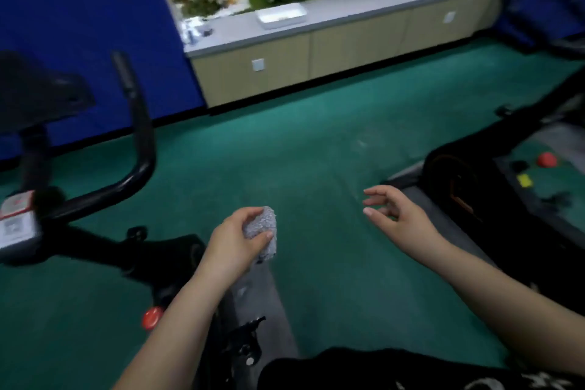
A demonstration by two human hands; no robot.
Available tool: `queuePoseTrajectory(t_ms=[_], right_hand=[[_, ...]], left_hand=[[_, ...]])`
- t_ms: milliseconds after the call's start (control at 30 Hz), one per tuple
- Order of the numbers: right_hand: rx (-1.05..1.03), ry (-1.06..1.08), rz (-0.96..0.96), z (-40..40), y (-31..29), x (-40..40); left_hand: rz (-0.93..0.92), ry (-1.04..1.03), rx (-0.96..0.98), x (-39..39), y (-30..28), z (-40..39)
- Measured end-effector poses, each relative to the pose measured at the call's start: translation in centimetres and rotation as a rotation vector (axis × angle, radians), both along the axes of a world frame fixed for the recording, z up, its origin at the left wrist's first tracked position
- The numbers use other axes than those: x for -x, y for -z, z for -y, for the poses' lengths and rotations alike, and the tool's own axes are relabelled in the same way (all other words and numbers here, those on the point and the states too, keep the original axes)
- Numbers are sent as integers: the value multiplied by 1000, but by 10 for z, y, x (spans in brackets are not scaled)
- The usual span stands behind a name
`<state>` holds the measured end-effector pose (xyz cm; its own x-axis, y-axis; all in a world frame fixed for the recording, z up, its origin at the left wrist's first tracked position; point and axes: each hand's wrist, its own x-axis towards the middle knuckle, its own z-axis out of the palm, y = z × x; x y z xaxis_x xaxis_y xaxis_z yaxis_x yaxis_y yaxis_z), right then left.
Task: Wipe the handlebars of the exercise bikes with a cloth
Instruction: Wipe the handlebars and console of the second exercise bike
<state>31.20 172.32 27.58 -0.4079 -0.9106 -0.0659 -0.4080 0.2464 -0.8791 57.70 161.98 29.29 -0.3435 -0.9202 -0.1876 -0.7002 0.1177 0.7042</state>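
My left hand [235,242] grips a bunched grey cloth [264,233] in mid-air over the green floor, in the lower middle of the view. My right hand [394,214] hovers to the right with fingers loosely spread, holding nothing. An exercise bike stands at the left; its black handlebar [137,123] curves up from the console [17,225], well left of the cloth. A second black bike [474,180] stands at the right, close to my right hand; its handlebars are out of view.
Green carpet [316,152] lies between the two bikes. A low beige cabinet with a grey top [332,28] runs along the back wall, with a white tray [281,14] and plants on it. Blue wall at left. Red knobs [152,317] sit on both bike frames.
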Motion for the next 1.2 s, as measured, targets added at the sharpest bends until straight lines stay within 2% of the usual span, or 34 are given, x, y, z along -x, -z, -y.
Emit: queuePoseTrajectory(t_ms=[233,467,633,900,1200], right_hand=[[-68,280,15,-100,14,111],[-149,444,39,-188,21,211],[-168,496,36,-222,19,270],[-99,567,69,-215,11,350],[-201,599,94,-158,39,427]], left_hand=[[34,227,-43,137,12,-25],[76,349,-66,257,24,-62],[51,354,-46,327,24,-81],[40,382,36,417,10,-70],[83,480,-23,516,29,0]])
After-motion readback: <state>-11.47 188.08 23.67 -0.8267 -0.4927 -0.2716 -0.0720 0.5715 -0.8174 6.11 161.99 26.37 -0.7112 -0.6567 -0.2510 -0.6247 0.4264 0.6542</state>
